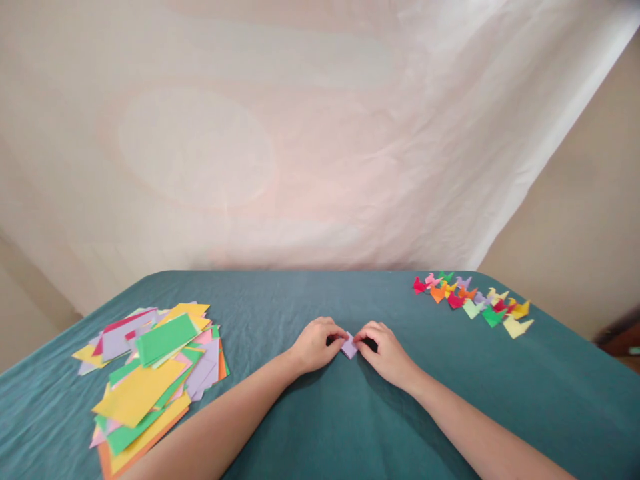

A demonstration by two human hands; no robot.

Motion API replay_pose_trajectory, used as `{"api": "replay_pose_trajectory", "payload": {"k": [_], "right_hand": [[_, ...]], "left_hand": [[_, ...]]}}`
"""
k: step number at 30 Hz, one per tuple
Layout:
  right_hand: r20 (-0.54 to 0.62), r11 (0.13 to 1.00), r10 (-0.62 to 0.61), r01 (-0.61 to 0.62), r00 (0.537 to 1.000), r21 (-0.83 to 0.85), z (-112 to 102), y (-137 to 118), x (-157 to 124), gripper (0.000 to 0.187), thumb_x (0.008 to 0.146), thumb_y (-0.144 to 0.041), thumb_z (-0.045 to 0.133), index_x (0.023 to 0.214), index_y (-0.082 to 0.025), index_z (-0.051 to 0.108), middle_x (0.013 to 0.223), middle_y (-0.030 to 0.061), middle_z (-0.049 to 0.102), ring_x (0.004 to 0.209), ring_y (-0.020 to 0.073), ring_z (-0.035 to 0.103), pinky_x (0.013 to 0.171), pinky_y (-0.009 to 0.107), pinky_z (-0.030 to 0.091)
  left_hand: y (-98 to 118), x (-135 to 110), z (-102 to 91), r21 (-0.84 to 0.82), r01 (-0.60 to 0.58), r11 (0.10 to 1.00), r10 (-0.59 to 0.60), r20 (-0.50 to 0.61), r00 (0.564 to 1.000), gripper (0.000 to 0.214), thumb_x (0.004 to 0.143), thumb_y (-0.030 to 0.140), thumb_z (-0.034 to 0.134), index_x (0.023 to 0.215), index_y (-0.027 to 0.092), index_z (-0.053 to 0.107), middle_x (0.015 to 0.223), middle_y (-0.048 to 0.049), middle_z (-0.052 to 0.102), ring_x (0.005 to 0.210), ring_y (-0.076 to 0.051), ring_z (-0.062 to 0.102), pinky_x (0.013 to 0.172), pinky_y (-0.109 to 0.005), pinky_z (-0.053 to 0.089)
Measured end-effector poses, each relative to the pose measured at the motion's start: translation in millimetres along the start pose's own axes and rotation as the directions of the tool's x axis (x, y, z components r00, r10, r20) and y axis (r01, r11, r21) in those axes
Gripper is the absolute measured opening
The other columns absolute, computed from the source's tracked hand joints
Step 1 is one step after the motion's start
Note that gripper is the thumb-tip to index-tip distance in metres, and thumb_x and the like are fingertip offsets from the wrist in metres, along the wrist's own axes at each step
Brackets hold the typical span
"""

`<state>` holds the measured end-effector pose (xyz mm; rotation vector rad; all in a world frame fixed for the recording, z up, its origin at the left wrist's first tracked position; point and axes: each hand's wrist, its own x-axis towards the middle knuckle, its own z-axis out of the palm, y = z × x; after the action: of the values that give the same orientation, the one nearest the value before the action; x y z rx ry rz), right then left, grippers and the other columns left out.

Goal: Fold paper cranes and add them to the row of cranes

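A small lilac folded paper piece (349, 347) lies on the teal tablecloth (350, 427) in the middle of the table. My left hand (315, 343) pinches its left side with curled fingers. My right hand (383, 350) pinches its right side the same way. Both hands rest on the cloth, with the paper between their fingertips.
A loose pile of coloured paper rectangles (150, 373) covers the left part of the table. Several small folded paper figures (473, 301) in mixed colours lie at the far right. A pale cloth backdrop (280, 133) hangs behind the table.
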<state>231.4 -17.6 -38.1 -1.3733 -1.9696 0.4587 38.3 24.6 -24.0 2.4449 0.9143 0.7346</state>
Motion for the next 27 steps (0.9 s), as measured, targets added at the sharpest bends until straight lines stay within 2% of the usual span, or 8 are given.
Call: {"api": "replay_pose_trajectory", "payload": {"k": [3,7,10,15,27], "right_hand": [[0.007,1.0,0.0,0.0,1.0,-0.021,-1.6,-1.9,-0.4,0.013,0.081,-0.021,0.054,0.079,-0.023,0.066,0.085,0.0027,0.062,0.085,0.0186,0.054,0.08,0.034,0.038],[0.015,1.0,-0.008,0.008,1.0,-0.023,-2.6,-3.6,-1.2,0.011,0.081,-0.023,0.055,0.082,-0.023,0.066,0.086,0.0031,0.061,0.086,0.0191,0.054,0.08,0.034,0.038],[0.025,0.999,-0.021,0.022,0.999,-0.03,-2.7,-4.1,-1.7,0.01,0.08,-0.024,0.057,0.085,-0.024,0.065,0.088,0.003,0.061,0.088,0.0194,0.054,0.081,0.034,0.037],[0.043,0.998,-0.017,0.019,0.999,-0.058,-2.2,-4.4,-2.3,0.012,0.077,-0.028,0.061,0.087,-0.024,0.064,0.091,0.003,0.061,0.089,0.0202,0.053,0.081,0.035,0.037],[0.039,0.995,0.029,-0.025,0.999,-0.096,0.9,-4.8,-2.1,0.017,0.071,-0.029,0.065,0.088,-0.024,0.063,0.092,0.0024,0.06,0.09,0.0205,0.053,0.081,0.035,0.037]], "left_hand": [[1.1,-1.2,-2.9,0.034,-0.034,0.999,0.034,-0.004,0.999,0.018,0.081,0.023,0.056,0.092,0.022,0.07,0.089,-0.0054,0.061,0.087,-0.019,0.054,0.082,-0.031,0.04],[0.9,-0.8,-6.1,-0.001,-0.138,0.99,0.137,0.065,0.988,0.023,0.084,0.022,0.052,0.1,0.025,0.068,0.101,-0.0051,0.062,0.096,-0.02,0.053,0.09,-0.033,0.037],[-0.5,0.2,-8.0,-0.022,-0.172,0.985,0.173,0.097,0.98,0.026,0.086,0.023,0.05,0.105,0.027,0.066,0.104,-0.0046,0.063,0.1,-0.021,0.053,0.092,-0.035,0.036],[0.9,0.6,-12.5,0.009,-0.184,0.983,0.18,0.154,0.972,0.025,0.085,0.028,0.053,0.107,0.028,0.065,0.105,-0.0051,0.064,0.101,-0.022,0.053,0.091,-0.036,0.036],[4.2,1.0,-9.3,0.005,-0.13,0.991,0.129,0.122,0.984,0.028,0.081,0.039,0.059,0.105,0.027,0.067,0.105,-0.0046,0.065,0.097,-0.022,0.056,0.088,-0.033,0.038]]}}
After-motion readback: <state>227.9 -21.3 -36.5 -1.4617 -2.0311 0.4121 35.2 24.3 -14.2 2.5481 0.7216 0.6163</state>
